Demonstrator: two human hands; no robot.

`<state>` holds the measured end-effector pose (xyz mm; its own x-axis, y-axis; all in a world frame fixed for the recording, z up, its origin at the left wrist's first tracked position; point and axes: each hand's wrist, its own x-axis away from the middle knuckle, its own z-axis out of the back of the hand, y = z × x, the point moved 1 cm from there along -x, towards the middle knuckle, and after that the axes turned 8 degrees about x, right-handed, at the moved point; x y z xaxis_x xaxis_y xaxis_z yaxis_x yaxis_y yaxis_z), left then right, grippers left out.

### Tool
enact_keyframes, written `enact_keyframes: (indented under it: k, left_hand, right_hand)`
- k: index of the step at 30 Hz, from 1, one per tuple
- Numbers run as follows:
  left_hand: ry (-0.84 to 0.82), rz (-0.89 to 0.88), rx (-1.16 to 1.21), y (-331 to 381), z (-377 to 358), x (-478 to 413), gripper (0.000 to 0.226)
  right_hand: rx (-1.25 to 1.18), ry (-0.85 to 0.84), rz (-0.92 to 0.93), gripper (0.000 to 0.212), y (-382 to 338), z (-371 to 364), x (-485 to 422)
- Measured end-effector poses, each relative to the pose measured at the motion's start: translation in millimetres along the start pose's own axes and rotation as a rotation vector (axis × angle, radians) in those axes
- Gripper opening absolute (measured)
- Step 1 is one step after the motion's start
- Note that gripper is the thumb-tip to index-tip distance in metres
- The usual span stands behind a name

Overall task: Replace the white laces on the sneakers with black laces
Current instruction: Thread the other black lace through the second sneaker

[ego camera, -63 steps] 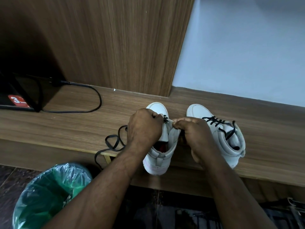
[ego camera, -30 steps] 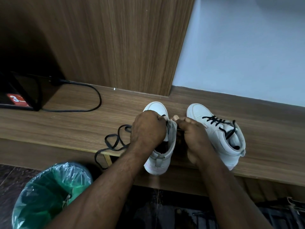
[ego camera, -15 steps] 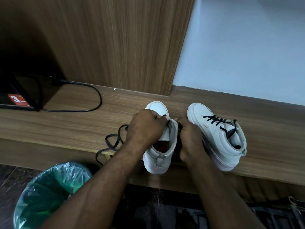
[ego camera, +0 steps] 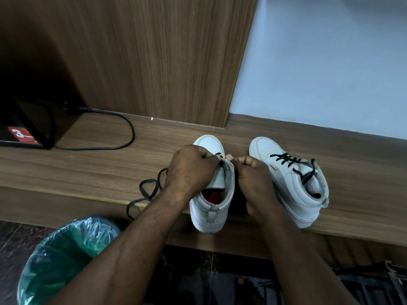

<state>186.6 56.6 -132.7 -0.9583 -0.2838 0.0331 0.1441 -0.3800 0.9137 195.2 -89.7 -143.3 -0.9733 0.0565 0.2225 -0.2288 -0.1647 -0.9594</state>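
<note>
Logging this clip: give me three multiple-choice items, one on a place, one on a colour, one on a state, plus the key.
1. Where is the green-lined bin relative to the wooden ledge?
A. On it.
B. Behind it.
C. On the floor below it, at the left.

2. What colour is the lace in the right sneaker?
A. White.
B. Black.
C. Red.

3. What state is the left sneaker in?
A. Part laced, black lace trailing loose.
B. Fully laced and tied.
C. Lying on its side.

Key: C, it stands on dark floor below the ledge's edge; B, black crossings run up its front; A, left hand and right hand pinch at its eyelets.
</note>
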Motion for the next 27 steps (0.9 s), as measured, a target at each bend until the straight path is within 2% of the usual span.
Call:
enact_keyframes:
  k: [4, 5, 7, 9, 11, 14, 17, 22, 25, 27]
  left_hand:
    - [-0.008, 0.01, 0.034, 0.0, 3.9, 0.9, 0.035]
    - [-0.017, 0.015, 0.044, -0.2, 4.4, 1.4, 0.036]
    - [-0.024, 0.028, 0.049, -0.8, 4.6, 2.2, 0.034]
    - [-0.017, 0.029, 0.046, -1.3, 5.5, 2.5, 0.031]
    - [-0.012, 0.032, 0.063, -1.5, 6.8, 1.8, 0.028]
    - [-0.006, 0.037, 0.084, -0.9, 7.2, 0.8, 0.026]
    - [-0.015, 0.044, 0.083, -0.3, 4.2, 1.2, 0.026]
    - [-0.007, 0.051, 0.077, -0.5, 7.2, 0.1, 0.027]
    - [-0.019, 0.055, 0.085, 1.4, 7.7, 1.5, 0.027]
    - [-0.038, 0.061, 0.113, 2.3, 8.3, 3.2, 0.028]
  right_hand:
    - [0.082, 0.019, -0.035, 0.029, 3.4, 0.3, 0.0]
    - [0.212, 0.068, -0.026, 0.031, 6.2, 3.2, -1.8]
    - [0.658, 0.159, 0.031, 0.033, 10.2, 13.9, -5.0]
    - [0.966, 0.168, 0.067, 0.031, 10.8, 20.0, -3.2]
    - [0.976, 0.166, 0.107, 0.027, 10.4, 20.4, -2.1]
    - [0.714, 0.166, 0.185, 0.02, 6.8, 17.6, -2.5]
    - [0.474, 0.067, 0.175, 0.017, 1.4, 16.2, -3.4]
    - [0.343, 0.009, 0.117, 0.02, 4.6, 7.9, -3.5]
    - [0.423, 0.011, 0.148, 0.023, 6.1, 8.7, -4.6]
    - [0.665, 0.048, 0.206, 0.029, 8.3, 13.9, -6.2]
